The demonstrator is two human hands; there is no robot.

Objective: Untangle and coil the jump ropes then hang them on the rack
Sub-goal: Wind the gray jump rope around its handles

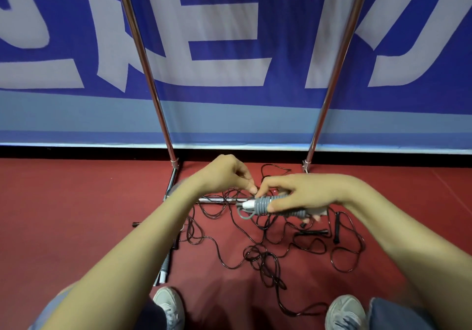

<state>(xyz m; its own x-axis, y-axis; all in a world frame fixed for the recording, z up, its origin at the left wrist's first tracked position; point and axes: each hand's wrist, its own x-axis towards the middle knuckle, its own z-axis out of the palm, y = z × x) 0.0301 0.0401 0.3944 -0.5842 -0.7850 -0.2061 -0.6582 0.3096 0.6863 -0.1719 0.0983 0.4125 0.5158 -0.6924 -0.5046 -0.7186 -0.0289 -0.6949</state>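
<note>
Nearly coiled, a grey jump rope sits just right of the frame's centre, its cord wound in tight turns round the paired white handles and clamped in the person's right hand. The left hand meets the bundle's left end with fingers curled and tips drawn together; whether they actually nip the cord cannot be made out. One slack grey loop sags beneath that end, and here lies the likeliest trouble: left untucked, it could let the turns spring loose once the grip eases, undoing the coil before it reaches the rack, whose chrome uprights climb toward the top of the frame with the hanging rail out of view

Below the hands, the black jump ropes sprawl in a knotted mass across the red floor, with some strands draped over the rack's base bar. The dangling grey loop hangs just above them and might snag. A hard pull on any black strand would probably cinch the knots tighter or drag at the frame. One strand trails toward the bottom edge between the grey shoes, where a careless step while rising could pin it and jerk the whole heap
</note>
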